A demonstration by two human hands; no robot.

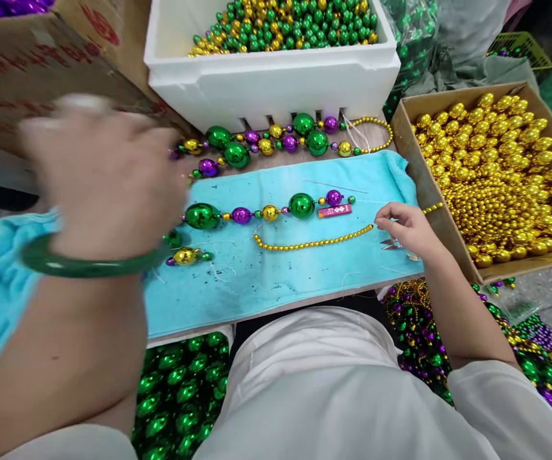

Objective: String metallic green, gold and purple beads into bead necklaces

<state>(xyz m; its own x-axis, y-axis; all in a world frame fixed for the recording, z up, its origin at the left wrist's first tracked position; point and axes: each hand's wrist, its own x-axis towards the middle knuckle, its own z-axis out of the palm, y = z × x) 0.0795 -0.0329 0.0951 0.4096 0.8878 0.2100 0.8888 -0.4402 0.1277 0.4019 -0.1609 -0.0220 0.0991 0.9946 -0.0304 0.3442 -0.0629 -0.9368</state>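
Note:
My left hand [108, 172], with a green bangle [94, 259] at its wrist, is raised over the left end of a blue towel [276, 287]; motion smears its fingers. My right hand [407, 230] pinches a thin thread at the towel's right side. Touching or just beside those fingertips is the end of a gold bead strand [314, 244]. A string of green, purple and gold beads [269, 213] lies across the towel, its left end hidden behind my left hand. Small metal snips [390, 244] show under my right hand. Beside the bead string lies a pink packet [335, 211].
A white foam box [276, 83] of green and gold beads stands behind the towel. Strung beads [266, 147] lie before it. A carton [491, 271] of gold beads is at right, another carton [22, 70] at left. Large green beads [180, 402] lie below the table edge.

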